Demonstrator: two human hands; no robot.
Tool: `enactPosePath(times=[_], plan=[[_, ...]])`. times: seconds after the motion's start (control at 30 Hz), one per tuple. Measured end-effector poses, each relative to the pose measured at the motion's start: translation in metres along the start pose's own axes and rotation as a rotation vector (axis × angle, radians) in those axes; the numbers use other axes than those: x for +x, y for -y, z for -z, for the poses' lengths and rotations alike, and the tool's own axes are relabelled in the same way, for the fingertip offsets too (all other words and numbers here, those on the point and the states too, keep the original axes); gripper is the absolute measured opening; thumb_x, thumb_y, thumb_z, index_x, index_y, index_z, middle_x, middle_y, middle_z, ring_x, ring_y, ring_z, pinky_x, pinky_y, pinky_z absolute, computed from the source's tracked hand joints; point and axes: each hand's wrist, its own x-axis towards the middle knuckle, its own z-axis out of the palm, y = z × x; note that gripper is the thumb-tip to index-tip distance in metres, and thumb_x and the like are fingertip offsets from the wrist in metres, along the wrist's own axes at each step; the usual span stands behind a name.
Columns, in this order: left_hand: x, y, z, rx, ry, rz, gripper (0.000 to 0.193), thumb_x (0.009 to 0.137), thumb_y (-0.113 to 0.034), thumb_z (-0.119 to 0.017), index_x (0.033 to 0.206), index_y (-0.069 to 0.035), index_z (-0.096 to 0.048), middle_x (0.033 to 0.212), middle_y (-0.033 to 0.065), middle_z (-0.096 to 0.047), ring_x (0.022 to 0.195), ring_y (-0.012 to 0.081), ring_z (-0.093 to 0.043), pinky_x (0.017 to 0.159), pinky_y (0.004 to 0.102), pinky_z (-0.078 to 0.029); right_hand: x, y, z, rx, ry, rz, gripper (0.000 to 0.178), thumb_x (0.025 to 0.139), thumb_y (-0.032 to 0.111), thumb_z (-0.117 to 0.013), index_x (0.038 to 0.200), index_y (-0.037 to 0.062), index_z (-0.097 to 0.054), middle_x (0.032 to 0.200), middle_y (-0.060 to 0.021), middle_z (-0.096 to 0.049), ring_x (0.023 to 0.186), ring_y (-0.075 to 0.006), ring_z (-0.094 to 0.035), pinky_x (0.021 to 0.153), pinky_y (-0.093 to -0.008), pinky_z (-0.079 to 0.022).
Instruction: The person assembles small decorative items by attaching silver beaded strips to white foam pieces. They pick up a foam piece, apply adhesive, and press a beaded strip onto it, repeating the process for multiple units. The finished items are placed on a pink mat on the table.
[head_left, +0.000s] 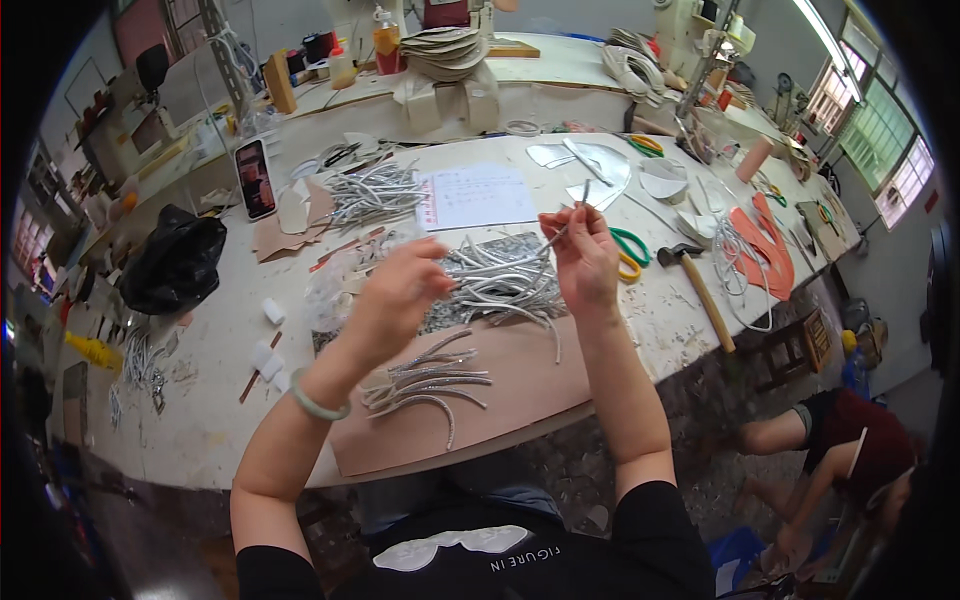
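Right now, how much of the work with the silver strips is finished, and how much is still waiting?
Looks done: a small row of curved silver glitter strips lies sorted on the brown board. In hand: the right hand pinches one thin silver strip, while the left hand hovers at the loose pile of silver strips. Left: that pile and another silver bundle, probably most of the work.

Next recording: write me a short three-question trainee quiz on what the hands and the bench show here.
1. True or false: the right hand holds a thin silver strip raised above the table.
2. Which tool lies right of the right hand? A) hammer B) drill C) saw
3. Fill in: the left hand wears a pale green ____ on its wrist.

Key: 1 true; 2 A; 3 bracelet.
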Motion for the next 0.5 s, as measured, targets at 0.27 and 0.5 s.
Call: enactPosePath(times=[0.27, 0.5], plan=[[0.023, 0.032, -0.128, 0.013, 0.464, -0.066, 0.017, 0.094, -0.018, -0.058, 0.098, -0.002, -0.053, 0.146, 0.0221, -0.034, 0.141, 0.0399, -0.025, 0.109, 0.0592, -0.028, 0.002, 0.008, 0.006, -0.008, 0.014, 0.046, 0.015, 0.098, 0.012, -0.053, 0.11, 0.0021, -0.049, 0.095, -0.0111, -0.063, 0.096, -0.027, -0.065, 0.095, -0.0398, -0.048], [0.035, 0.019, -0.111, -0.224, 0.29, 0.045, 0.017, 0.093, -0.017, -0.06, 0.092, 0.0, -0.063, 0.138, 0.0205, -0.044, 0.131, 0.0373, -0.041, 0.102, 0.0457, -0.04, -0.011, 0.068, -0.006, -0.105, 0.088, 0.224, 0.015, 0.098, 0.009, -0.055, 0.108, 0.0017, -0.048, 0.091, -0.0066, -0.058, 0.081, -0.0143, -0.057, 0.083, -0.0334, -0.048]])
